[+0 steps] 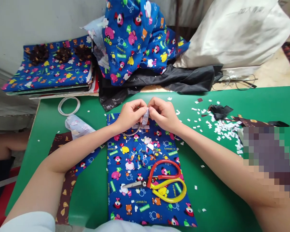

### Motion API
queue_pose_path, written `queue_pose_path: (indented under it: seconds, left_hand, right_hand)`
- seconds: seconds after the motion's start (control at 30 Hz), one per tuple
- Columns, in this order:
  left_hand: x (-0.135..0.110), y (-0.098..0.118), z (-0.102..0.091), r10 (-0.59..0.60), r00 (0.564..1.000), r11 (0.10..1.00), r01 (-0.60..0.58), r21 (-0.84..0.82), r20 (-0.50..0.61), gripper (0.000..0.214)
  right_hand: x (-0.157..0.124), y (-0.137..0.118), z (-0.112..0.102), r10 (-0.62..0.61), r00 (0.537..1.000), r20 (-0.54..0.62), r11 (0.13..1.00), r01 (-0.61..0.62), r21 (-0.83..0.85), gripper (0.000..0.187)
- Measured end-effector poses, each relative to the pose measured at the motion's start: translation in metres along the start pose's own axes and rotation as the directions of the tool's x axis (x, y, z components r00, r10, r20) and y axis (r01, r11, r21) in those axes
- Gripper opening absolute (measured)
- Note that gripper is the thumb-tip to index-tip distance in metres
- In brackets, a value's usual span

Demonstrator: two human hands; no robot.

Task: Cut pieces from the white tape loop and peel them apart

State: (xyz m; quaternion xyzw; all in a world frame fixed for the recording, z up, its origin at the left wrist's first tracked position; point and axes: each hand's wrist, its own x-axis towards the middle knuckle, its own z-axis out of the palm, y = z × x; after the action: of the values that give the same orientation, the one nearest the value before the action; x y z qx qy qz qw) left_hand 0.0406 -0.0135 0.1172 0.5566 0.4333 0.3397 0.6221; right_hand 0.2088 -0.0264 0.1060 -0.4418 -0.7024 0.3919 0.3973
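Observation:
My left hand (132,112) and my right hand (163,112) meet at the far end of a blue cartoon-print fabric piece (120,199). Between their pinched fingertips is a small pale fabric strip (145,117), its lower end hanging down. Part of a thin pale ring (132,132) shows just under my left hand; whether the fingers touch it is hidden. Small fabric scraps (141,154) lie on the blue piece nearer to me. Scissors (145,183) with one red and one yellow handle rest there too, blades pointing left.
White rings (69,106) and a rolled pale fabric piece (78,125) lie left on the green table (87,199). White bits (224,129) are scattered right. Behind stand folded printed fabric (55,74) with brown scrunchies (62,54), black plastic (169,79), glasses (234,83) and a white bag (234,38).

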Motion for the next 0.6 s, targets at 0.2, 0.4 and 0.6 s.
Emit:
queue_pose_path:
  seconds: [0.2, 0.4, 0.6]
  left_hand:
    - [-0.0032, 0.0034, 0.0019, 0.024, 1.0, 1.0, -0.024, 0.012, 0.01, 0.035]
    - [-0.0046, 0.0051, 0.0021, 0.017, 0.999, 1.0, -0.017, -0.002, 0.031, 0.042]
    - [-0.0056, 0.0041, 0.0015, 0.014, 0.999, 1.0, -0.014, -0.009, 0.051, 0.039]
  right_hand:
    - [-0.0005, 0.0009, -0.0005, 0.034, 0.999, -0.025, 0.999, -0.034, 0.029, 0.022]
    - [-0.0009, 0.0013, -0.0006, 0.047, 0.999, -0.011, 0.998, -0.046, 0.052, 0.024]
    - [-0.0005, -0.0001, -0.0018, 0.043, 0.999, -0.004, 0.997, -0.043, 0.069, 0.021]
